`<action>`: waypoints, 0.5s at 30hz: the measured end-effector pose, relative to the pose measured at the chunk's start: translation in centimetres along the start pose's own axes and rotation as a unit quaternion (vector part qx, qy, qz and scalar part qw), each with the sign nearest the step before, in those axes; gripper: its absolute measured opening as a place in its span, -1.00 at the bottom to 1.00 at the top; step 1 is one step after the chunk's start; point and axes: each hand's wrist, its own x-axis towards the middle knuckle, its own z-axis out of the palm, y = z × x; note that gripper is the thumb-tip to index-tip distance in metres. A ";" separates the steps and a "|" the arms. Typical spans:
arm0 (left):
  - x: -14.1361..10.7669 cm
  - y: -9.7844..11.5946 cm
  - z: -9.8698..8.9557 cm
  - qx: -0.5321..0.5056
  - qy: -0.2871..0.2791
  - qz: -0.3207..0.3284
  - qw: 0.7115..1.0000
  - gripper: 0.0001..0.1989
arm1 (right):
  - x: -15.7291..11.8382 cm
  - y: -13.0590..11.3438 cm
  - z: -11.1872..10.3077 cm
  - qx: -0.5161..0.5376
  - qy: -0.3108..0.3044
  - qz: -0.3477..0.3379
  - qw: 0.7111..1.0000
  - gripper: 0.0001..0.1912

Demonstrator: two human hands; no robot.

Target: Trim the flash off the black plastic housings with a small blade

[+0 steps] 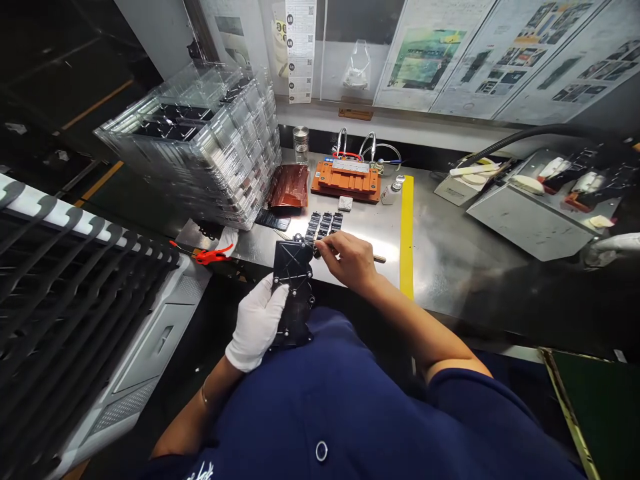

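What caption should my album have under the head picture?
A white-gloved left hand holds a flat black plastic-looking part, the bare right hand close to its upper edge.

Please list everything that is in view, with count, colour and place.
Bench: one, silvery, centre
Panel: one, black, centre
Small parts: several, black, beyond panel
Fixture: one, orange, rear bench
Block: one, whitish, fixture's front
Bottle: one, whitish, fixture's right
Jar: one, clear, fixture's left
Sheet: one, dark red, near jar
Trays: many, clear, stacked left
Strip: one, yellow, bottle's right
Air gun: one, red, left
Posters: several, pale, rear
Machine: one, grey, right
Rack: one, mostly black, far left
Shirt: one, navy, bottom
Left hand: one, white-gloved, gripping panel
Right hand: one, bare, at panel's edge
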 end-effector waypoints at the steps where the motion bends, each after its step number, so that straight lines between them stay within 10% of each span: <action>1: 0.0 0.1 0.0 0.000 0.000 -0.002 1.000 -0.63 | -0.1 -0.1 -0.1 0.003 0.003 -0.003 1.000 -0.66; 15: 0.2 -0.2 -0.3 -0.011 0.017 -0.015 1.000 -0.53 | 0.0 -0.5 0.4 -0.052 -0.020 -0.005 0.998 -0.62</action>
